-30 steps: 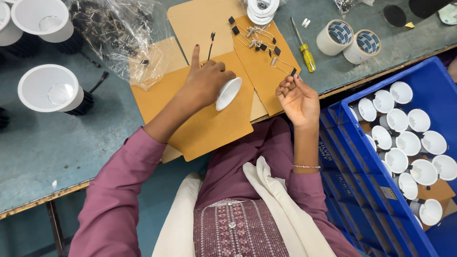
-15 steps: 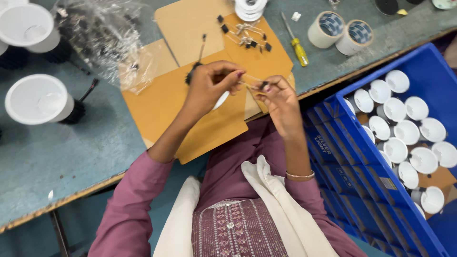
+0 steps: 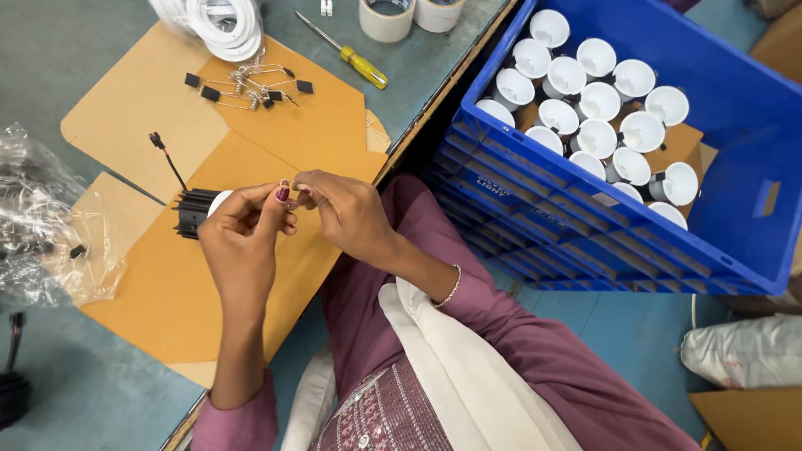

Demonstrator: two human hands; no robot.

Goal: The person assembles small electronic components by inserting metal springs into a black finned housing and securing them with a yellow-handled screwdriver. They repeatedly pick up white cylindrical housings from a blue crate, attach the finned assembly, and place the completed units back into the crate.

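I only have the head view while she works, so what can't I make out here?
- Head view: the small wire clip pinched between left hand and right hand is mostly covered by the fingers; its shape is unclear.
- The black finned lamp body is partly hidden behind the left hand.
- White rings are cut off by the top edge.
- The plastic bag's contents blur behind glare.
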